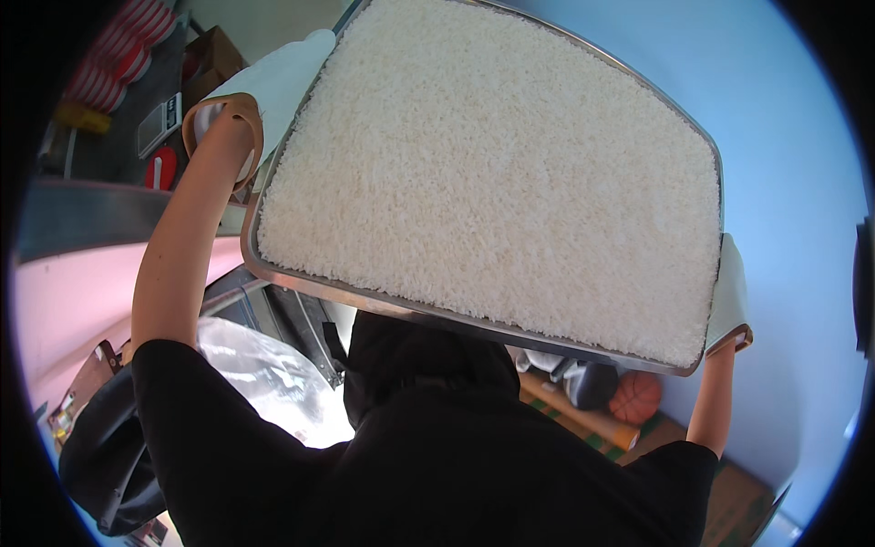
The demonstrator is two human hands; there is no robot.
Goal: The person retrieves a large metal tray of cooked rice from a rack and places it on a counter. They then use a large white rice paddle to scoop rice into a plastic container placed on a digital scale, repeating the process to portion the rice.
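A large metal tray (251, 229), filled nearly to its rim with white rice grains (492, 178), is lifted in front of my chest. On its left side my left hand (277, 92) grips the edge through a white mitt with a brown cuff. My right hand (729, 294), inside a matching mitt, holds the opposite side lower in the picture. The mitts hide the fingers of both hands. The tray's near edge hangs over the lower part of my black clothing (431, 437).
A dark counter at the upper left carries stacked red-and-white striped bowls (130, 51), a small scale (160, 125) and a cardboard box (212, 61). A clear plastic bag (266, 372) lies below left. A basketball (636, 396) sits by the pale blue wall (786, 171) at right.
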